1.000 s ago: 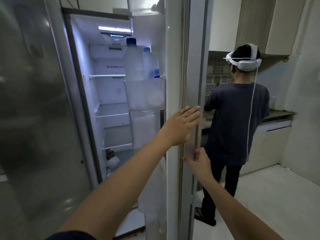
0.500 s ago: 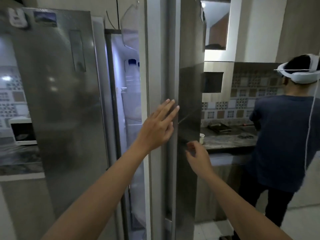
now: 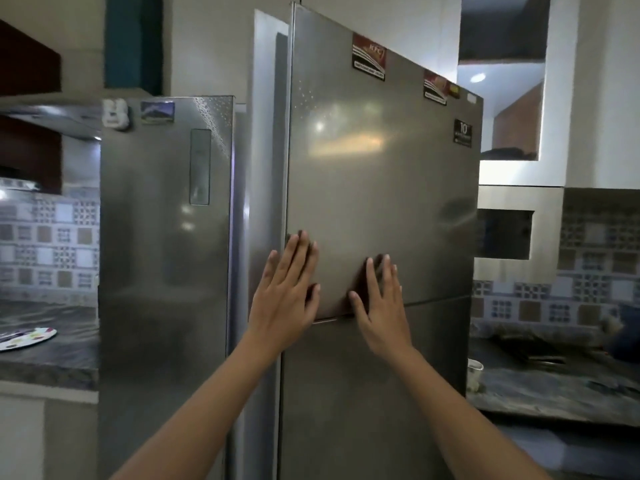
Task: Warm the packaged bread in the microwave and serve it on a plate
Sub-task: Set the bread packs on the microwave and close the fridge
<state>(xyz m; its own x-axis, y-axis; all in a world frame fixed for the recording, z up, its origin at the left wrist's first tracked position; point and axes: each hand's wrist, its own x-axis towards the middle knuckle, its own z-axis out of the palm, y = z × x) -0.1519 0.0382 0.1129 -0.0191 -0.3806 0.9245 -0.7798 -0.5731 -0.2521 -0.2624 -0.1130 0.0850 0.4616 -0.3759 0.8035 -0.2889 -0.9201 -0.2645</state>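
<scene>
A steel side-by-side fridge fills the middle of the head view. Its right door [image 3: 381, 174] stands slightly ajar, with a narrow gap along its left edge. My left hand [image 3: 285, 296] lies flat on that door near its left edge, fingers spread. My right hand [image 3: 381, 303] is pressed flat beside it, also empty. The fridge's left door [image 3: 162, 254] is closed. A plate [image 3: 26, 337] with coloured marks lies on the left counter. No packaged bread and no microwave are in view.
A dark stone counter [image 3: 45, 362] runs along the left under a patterned tile wall. Another counter [image 3: 554, 386] on the right carries a small white cup [image 3: 475, 370] and dark objects. Wall niches and cabinets sit above the right counter.
The fridge's right door has swung from wide open to nearly closed. Both hands moved from its edge onto its front face. The other person is out of view.
</scene>
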